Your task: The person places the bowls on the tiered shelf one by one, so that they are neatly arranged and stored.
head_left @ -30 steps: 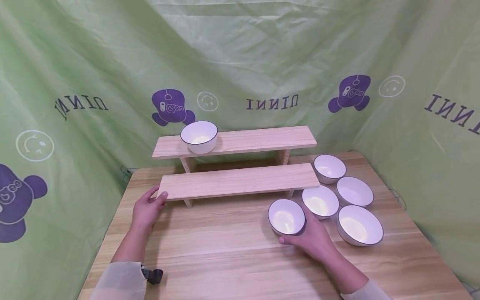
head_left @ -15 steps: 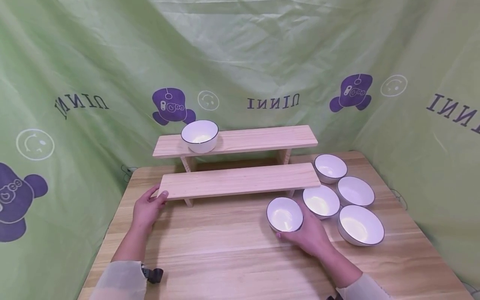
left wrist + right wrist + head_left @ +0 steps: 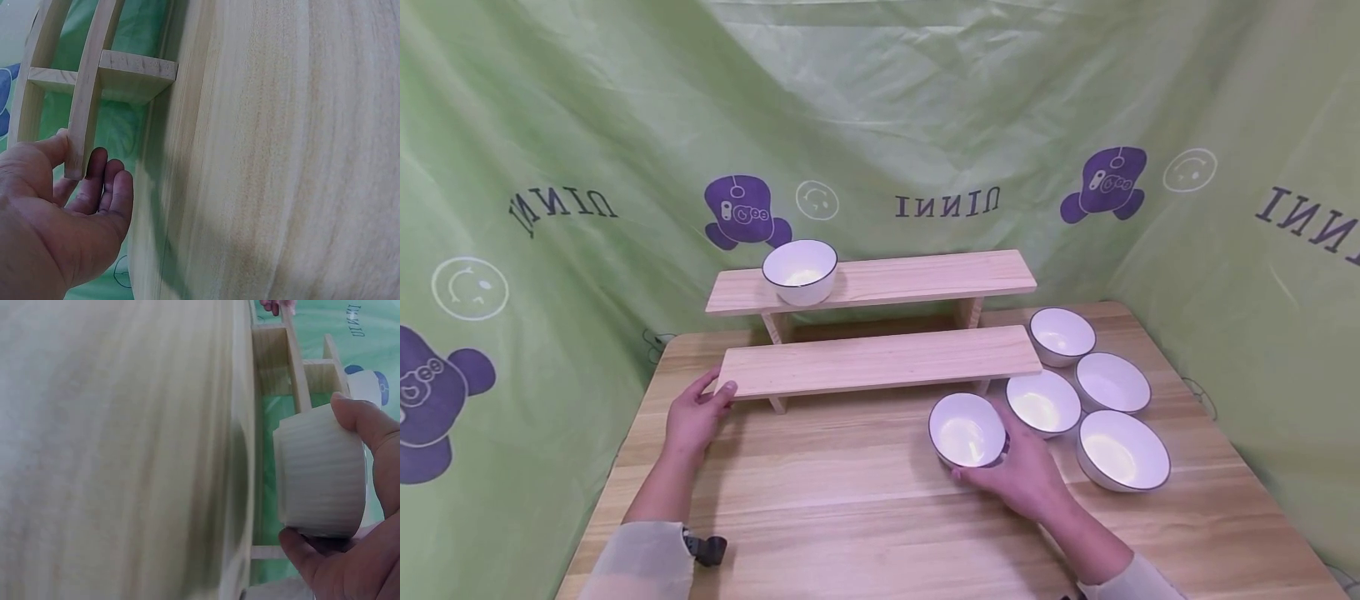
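Observation:
My left hand [image 3: 694, 419] grips the left end of the lower board of a two-step wooden shelf [image 3: 880, 363]. In the left wrist view, the thumb lies on top of the board [image 3: 84, 125] and the fingers curl beneath it. My right hand [image 3: 1026, 467] holds a white dark-rimmed bowl [image 3: 967, 431] by its right side, in front of the shelf's right part. The right wrist view shows that bowl [image 3: 322, 475] raised off the table, its ribbed side between thumb and fingers. Another white bowl [image 3: 801, 273] stands on the upper board, toward its left end.
Several more white bowls cluster at the right of the wooden table [image 3: 850, 517], among them a near one [image 3: 1123, 450] and a back one [image 3: 1062, 337]. One bowl [image 3: 1043, 403] sits close by my right hand. A green printed cloth [image 3: 880, 125] hangs behind.
The bowl in my right hand has shifted slightly left. My left hand keeps its grip on the lower board, and the other bowls stay where they were.

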Tool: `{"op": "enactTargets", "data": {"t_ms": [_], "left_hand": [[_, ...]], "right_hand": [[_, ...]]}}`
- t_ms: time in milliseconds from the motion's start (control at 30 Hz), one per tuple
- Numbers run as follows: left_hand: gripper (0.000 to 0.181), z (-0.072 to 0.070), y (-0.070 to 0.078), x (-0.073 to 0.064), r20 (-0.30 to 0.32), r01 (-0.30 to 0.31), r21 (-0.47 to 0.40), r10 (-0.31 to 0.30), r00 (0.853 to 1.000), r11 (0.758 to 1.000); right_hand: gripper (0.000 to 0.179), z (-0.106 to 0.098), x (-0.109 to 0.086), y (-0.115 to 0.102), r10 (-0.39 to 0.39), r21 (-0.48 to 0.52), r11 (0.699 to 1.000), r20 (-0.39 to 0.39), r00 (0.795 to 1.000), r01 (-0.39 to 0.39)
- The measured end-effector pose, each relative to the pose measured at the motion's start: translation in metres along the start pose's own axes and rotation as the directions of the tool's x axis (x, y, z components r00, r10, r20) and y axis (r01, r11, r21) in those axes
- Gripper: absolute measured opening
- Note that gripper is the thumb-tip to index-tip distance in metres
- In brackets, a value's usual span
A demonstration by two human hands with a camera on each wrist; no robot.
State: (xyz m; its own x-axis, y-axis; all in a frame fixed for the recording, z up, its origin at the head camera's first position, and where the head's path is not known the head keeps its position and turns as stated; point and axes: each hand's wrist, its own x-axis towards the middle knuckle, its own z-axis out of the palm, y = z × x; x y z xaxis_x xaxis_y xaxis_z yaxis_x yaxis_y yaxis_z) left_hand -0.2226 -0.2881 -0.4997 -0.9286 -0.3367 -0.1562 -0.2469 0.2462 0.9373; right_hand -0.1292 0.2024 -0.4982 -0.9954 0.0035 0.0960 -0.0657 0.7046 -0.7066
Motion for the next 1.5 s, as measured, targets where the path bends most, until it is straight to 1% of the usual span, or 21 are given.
{"op": "enactTargets", "data": {"t_ms": [200,500,633,833,1000,1100,1333,1500], "left_hand": [[0.07,-0.001,0.002,-0.001,-0.001,-0.002,-0.003,0.002,1.0,1.0],[0.07,-0.001,0.003,-0.002,-0.001,-0.002,0.004,0.002,1.0,1.0],[0.069,-0.002,0.001,-0.002,-0.005,-0.006,0.002,0.006,1.0,1.0],[0.07,-0.002,0.001,-0.001,0.001,-0.002,-0.005,0.002,1.0,1.0],[0.071,-0.002,0.001,-0.001,0.008,0.0,0.0,0.0,1.0,1.0],[0.072,-0.002,0.002,-0.002,0.009,0.003,0.007,-0.003,1.0,1.0],[0.072,-0.002,0.001,-0.001,0.008,0.001,0.024,-0.001,1.0,1.0],[0.072,-0.002,0.0,0.0,0.008,-0.005,0.029,0.005,1.0,1.0]], "right_hand": [[0.131,-0.009,0.002,-0.009,0.02,-0.027,0.999,-0.002,1.0,-0.02],[0.129,-0.022,0.011,-0.022,0.006,-0.026,1.0,-0.03,1.0,-0.007],[0.128,-0.027,0.017,-0.029,-0.001,-0.019,1.0,-0.029,1.0,0.001],[0.126,-0.033,0.03,-0.038,-0.003,-0.011,1.0,-0.031,1.0,0.002],[0.121,-0.039,0.042,-0.047,-0.03,-0.008,1.0,-0.051,0.998,0.03],[0.122,-0.042,0.051,-0.053,-0.042,0.003,0.999,-0.061,0.997,0.043],[0.124,-0.048,0.072,-0.07,-0.068,0.06,0.996,-0.076,0.995,0.073],[0.122,-0.052,0.087,-0.084,-0.048,0.028,0.998,-0.084,0.995,0.051]]}}
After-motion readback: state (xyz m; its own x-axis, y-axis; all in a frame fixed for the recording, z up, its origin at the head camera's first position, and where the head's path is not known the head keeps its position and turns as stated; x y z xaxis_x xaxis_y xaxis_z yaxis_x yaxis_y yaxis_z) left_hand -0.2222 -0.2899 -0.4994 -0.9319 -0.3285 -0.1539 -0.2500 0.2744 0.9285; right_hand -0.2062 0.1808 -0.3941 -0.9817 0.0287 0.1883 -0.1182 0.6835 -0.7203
